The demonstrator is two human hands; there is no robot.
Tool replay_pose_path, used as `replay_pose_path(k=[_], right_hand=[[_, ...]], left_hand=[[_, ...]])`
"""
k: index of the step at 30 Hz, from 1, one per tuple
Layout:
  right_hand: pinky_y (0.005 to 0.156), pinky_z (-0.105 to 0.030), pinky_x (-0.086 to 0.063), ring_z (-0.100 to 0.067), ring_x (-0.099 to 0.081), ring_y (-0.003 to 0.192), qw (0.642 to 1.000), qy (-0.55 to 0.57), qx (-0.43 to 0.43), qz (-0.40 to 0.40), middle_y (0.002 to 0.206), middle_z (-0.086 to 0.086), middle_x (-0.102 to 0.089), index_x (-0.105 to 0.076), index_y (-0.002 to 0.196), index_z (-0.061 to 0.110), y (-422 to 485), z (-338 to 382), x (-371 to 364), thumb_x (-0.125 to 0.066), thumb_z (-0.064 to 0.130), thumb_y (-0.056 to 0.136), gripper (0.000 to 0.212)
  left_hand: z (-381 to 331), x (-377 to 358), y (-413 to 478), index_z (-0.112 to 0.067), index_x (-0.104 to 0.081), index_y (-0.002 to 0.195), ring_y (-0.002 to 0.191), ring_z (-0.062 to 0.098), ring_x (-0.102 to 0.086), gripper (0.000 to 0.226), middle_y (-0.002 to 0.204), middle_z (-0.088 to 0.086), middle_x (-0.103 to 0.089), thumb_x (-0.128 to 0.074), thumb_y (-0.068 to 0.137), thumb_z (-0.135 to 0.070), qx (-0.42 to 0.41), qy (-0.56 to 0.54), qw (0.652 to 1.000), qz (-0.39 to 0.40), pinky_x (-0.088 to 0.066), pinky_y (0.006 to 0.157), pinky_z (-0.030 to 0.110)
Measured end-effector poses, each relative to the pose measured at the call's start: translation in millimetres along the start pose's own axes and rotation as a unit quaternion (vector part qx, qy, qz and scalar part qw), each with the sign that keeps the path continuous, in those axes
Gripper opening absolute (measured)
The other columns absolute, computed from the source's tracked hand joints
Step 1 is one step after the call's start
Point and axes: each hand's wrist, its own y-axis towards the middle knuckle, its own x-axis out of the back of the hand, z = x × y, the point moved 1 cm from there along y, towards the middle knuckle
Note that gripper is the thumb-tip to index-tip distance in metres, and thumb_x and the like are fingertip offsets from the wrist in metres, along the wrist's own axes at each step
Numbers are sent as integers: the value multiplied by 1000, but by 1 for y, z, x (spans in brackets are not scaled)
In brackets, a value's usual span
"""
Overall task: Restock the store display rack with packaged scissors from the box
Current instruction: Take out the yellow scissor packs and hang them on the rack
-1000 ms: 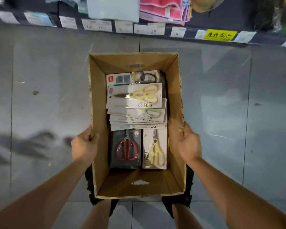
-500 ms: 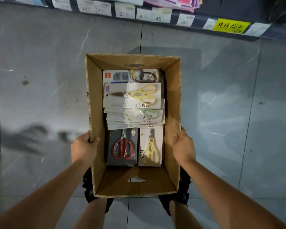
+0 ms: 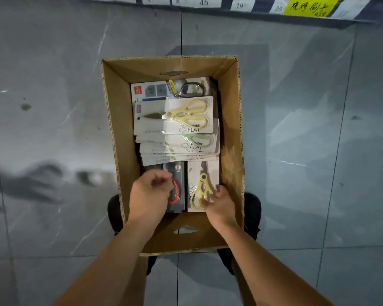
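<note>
An open cardboard box stands on the floor between my feet. Inside lies a fanned stack of white scissor packs, the top one with yellow-handled scissors. Nearer me lie a dark pack with red-handled scissors and a white pack with yellow scissors. My left hand hovers over the dark pack with fingers loosely curled, holding nothing. My right hand reaches onto the lower edge of the white pack; its fingers are blurred and its grip is unclear.
Grey tiled floor surrounds the box. The display rack's bottom edge with price labels and a yellow tag runs along the top of the view. My dark shoes sit beside the box's near corners.
Both hands have left the box's side walls and moved inside it, over the two near packs. The box now rests on the floor.
</note>
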Motion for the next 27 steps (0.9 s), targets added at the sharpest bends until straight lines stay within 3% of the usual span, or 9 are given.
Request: replay_pose_path(k=[3, 6, 9, 14, 17, 20, 22, 24, 27], right_hand=[[82, -27, -52, -27, -58, 117, 998, 6, -68, 9, 135, -12, -53, -25, 147, 13, 44, -13, -24, -72, 30, 84, 81], [104, -43, -37, -37, -39, 129, 995, -68, -74, -7, 143, -21, -34, -29, 142, 7, 73, -21, -46, -75, 35, 77, 85], [101, -48, -36, -41, -37, 125, 987, -117, -62, -96, 138, -25, -34, -35, 136, 4, 84, -29, -65, -75, 38, 72, 83], [107, -43, -34, -32, -29, 135, 966, -130, -105, -199, 146, -13, -23, -12, 146, 19, 82, -33, -82, -84, 57, 56, 121], [100, -39, -38, -31, -37, 131, 982, 7, -124, -144, 141, -10, -33, -24, 140, 19, 85, -35, -77, -86, 45, 62, 103], [101, -34, -37, -21, -46, 119, 958, 195, -210, -26, 128, -6, -49, -31, 142, 14, 80, -34, -64, -73, 31, 83, 74], [97, -36, -41, -20, -52, 111, 961, 203, -188, -18, 125, -7, -55, -36, 139, 12, 73, -34, -58, -74, 26, 83, 68], [101, -41, -43, -27, -50, 123, 963, 197, -179, -33, 139, -8, -49, -34, 144, 15, 67, -39, -47, -77, 23, 80, 77], [84, -35, -45, -18, -56, 93, 957, 233, -175, 3, 110, 3, -59, -42, 131, 23, 53, -45, -36, -75, 25, 81, 60]], left_hand=[[0, -17, 22, -12, -67, 99, 82, 21, -73, 13, 90, 10, -76, -61, 91, -5, 161, -247, 952, 78, -59, 74, 35], [-10, -27, 54, -3, -61, 113, 93, 28, -73, 20, 104, 17, -74, -52, 95, -3, 197, -408, 880, 140, -61, 76, 35], [-25, -43, 87, 4, -57, 117, 98, 34, -70, 23, 110, 24, -68, -46, 98, -3, 212, -463, 850, 136, -59, 86, 40], [-42, -65, 119, 4, -50, 124, 104, 37, -60, 28, 114, 26, -56, -47, 99, -7, 225, -453, 857, 102, -53, 96, 45], [-49, -71, 132, 3, -45, 127, 107, 37, -60, 36, 118, 25, -52, -55, 95, -10, 253, -427, 865, 72, -53, 95, 48], [-60, -77, 138, -2, -52, 110, 97, 25, -60, 25, 107, 14, -55, -61, 93, -18, 275, -370, 887, 42, -56, 89, 40], [-66, -81, 141, -9, -55, 94, 81, 19, -57, 17, 97, 6, -59, -62, 92, -24, 295, -342, 892, 18, -54, 80, 27], [-69, -86, 146, -12, -55, 87, 78, 17, -54, 19, 99, 1, -62, -65, 91, -28, 312, -351, 883, -8, -47, 66, 23], [-70, -92, 149, -6, -59, 102, 88, 21, -59, 19, 109, 2, -62, -56, 96, -24, 294, -352, 888, -25, -49, 65, 29]])
